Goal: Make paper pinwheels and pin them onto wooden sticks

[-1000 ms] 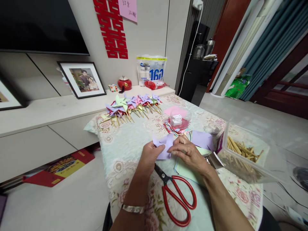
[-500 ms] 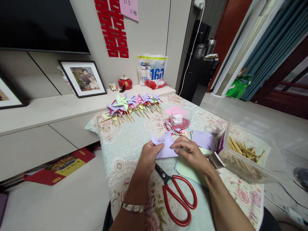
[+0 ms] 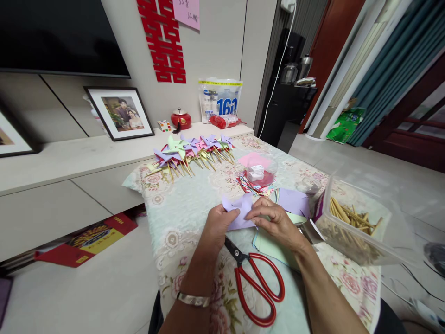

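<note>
Between both hands is a sheet of purple paper (image 3: 239, 221), its far corners curling upward. My left hand (image 3: 217, 225) pinches its left side, thumb on top. My right hand (image 3: 273, 218) grips the right part with thumb and index finger close together; whether something small is in that pinch I cannot make out. Red-handled scissors (image 3: 255, 283) lie in front of the hands, their blade tips hidden under my left hand. Beneath my right forearm rests a stack of light green paper (image 3: 274, 249). More purple paper (image 3: 294, 202) lies just beyond my right hand.
Finished paper pinwheels (image 3: 191, 150) on sticks lie across the far left of the flowered tablecloth (image 3: 187, 204). A round clear container (image 3: 269, 169) with small white boxes stands beyond the hands. At right, a plastic bin (image 3: 354, 248) holds many sticks (image 3: 354, 218).
The purple paper's far corners have been bent further up and inward. My left hand has shifted slightly right, towards the right hand. The scissors have stayed in place.
</note>
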`<state>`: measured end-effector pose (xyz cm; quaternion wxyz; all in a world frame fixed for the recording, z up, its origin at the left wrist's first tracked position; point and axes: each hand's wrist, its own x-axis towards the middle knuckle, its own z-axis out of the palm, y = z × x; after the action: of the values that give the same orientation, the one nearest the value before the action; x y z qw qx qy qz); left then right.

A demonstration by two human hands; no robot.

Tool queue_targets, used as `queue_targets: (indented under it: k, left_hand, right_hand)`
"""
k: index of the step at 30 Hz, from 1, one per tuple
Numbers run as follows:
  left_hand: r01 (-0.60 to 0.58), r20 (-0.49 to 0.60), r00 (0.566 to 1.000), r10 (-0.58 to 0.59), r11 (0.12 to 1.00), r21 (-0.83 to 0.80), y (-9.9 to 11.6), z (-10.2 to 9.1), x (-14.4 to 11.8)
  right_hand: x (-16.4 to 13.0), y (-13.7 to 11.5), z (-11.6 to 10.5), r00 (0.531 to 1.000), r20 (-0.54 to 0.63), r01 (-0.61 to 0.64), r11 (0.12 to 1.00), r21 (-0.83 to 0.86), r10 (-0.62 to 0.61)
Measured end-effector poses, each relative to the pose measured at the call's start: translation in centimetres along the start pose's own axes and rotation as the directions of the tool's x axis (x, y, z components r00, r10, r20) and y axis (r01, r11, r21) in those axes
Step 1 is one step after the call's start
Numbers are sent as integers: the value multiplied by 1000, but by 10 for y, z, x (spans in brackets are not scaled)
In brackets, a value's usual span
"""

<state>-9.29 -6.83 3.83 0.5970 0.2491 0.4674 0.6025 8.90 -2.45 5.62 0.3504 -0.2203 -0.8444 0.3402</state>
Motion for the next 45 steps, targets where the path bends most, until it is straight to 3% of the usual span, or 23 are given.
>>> queue_targets:
  k: [11, 18, 23, 29, 35, 41, 45]
  left_hand:
    - [12, -31, 999, -11, 999, 49, 4, 6, -3]
    - [3, -46, 999, 2, 996, 92, 8, 10, -5]
    - [-9, -60, 998, 16, 993, 118, 8, 10, -6]
    - [-9, -56, 998, 17, 990, 140, 6, 9, -4]
    - [-25, -47, 998, 33, 986, 167, 3, 9, -3]
    - [-40, -39, 998, 53, 960, 276, 0, 7, 0]
    - [-33, -45, 998, 44, 974, 226, 1, 10, -2]
  right_hand:
    - [1, -6, -2, 999, 46, 20, 1000, -24, -19]
    - [1, -10, -1, 990, 138, 58, 982, -178, -33]
    - [1, -6, 1, 988, 156, 14, 979, -206, 19]
    - [4, -5, 5, 988, 71, -135, 990, -38, 137]
    - [3, -6, 12, 932, 16, -360, 923, 134, 361]
    - [4, -5, 15, 904, 0, -405, 859, 312, 427]
    - [7, -8, 19, 874, -24, -428, 792, 435, 486]
